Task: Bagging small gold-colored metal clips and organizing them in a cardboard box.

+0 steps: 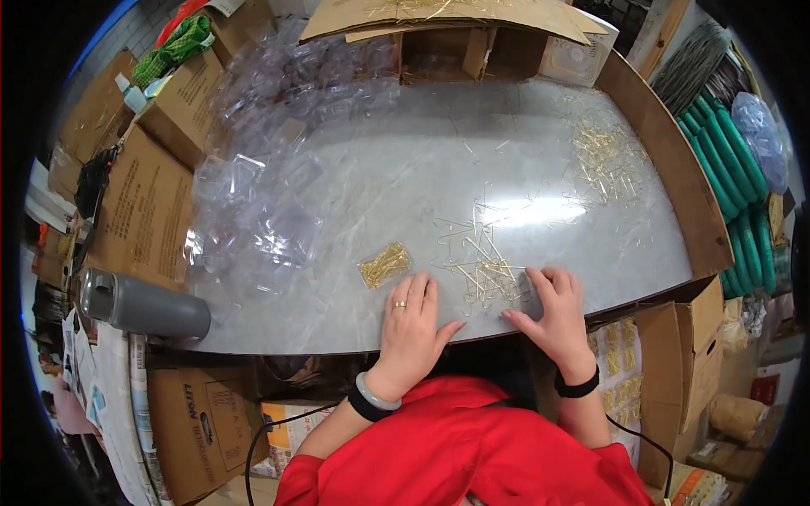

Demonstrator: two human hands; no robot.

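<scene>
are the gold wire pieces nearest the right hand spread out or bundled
Spread out: the gold wire pieces beside the right hand lie loose at differing angles, grey tabletop showing between them.

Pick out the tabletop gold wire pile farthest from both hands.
The loose pile at far right, near the brown side board. The compact bundle lies just beyond the left hand; the other loose cluster is by the right hand.

Things Spread Across the Surface [363, 177]

A wire-filled case [386, 265] sat just beyond the left hand [409, 316], with loose wires [493, 278] to its right, beside the right hand [557, 312]. A wire heap [603, 164] lay farther beyond that hand. Plastic cases [270, 232] spread left of the left hand, a bottle [160, 309] farther left; a cardboard box [472, 29] stood well beyond both hands.
</scene>
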